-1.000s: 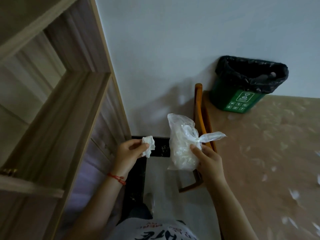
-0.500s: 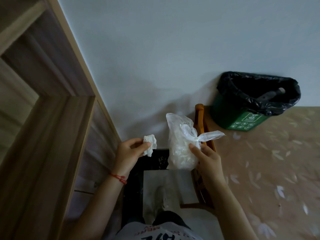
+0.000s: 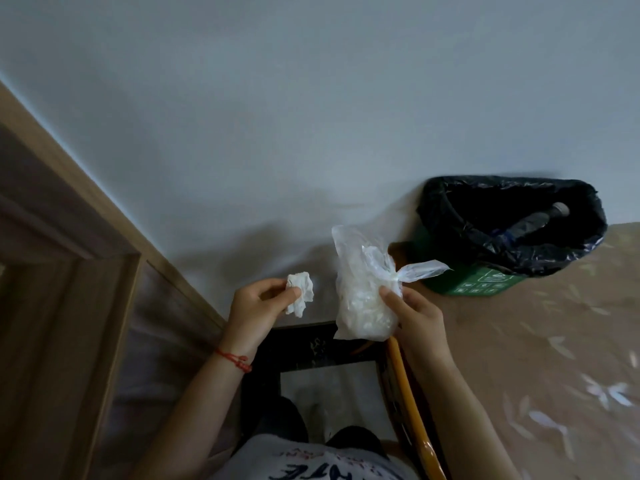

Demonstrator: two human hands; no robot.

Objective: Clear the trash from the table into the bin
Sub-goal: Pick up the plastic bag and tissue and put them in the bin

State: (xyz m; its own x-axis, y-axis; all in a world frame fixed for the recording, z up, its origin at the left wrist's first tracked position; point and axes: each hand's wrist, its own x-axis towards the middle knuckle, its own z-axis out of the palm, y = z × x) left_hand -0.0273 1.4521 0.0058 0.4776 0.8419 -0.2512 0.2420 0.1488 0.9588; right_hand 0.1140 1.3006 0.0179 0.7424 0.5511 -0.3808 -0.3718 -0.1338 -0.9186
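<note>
Since the earlier frames, green bin with black liner sits larger and nearer the hands, and the wooden shelf unit has slid toward the left edge. Right hand pinches the knotted clear plastic bag at its neck, just left of the bin and not over its opening. Left hand pinches a crumpled white tissue between thumb and fingers, further left of the bin. A bottle lies inside the bin. Red string circles the left wrist.
</note>
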